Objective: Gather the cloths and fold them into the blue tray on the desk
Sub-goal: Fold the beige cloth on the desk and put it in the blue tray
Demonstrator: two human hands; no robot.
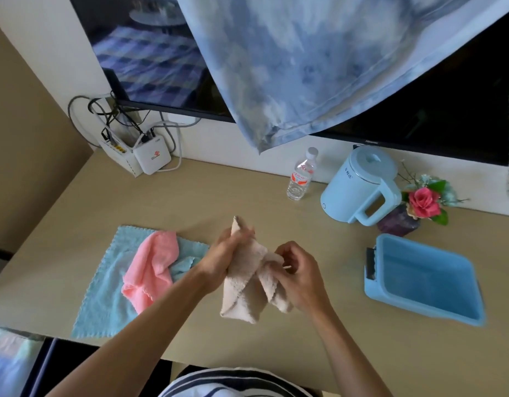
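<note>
Beige cloth [245, 285] gripped between left hand [223, 257] and right hand [300, 270].

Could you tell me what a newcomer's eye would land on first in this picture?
The left hand and right hand grip a beige cloth at mid-desk. A pink cloth lies on a light blue cloth to their left; the blue tray sits empty at right.

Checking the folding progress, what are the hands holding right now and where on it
Both hands hold the beige cloth: the left hand grips its upper end, and the right hand pinches a fold on its right side.
</note>
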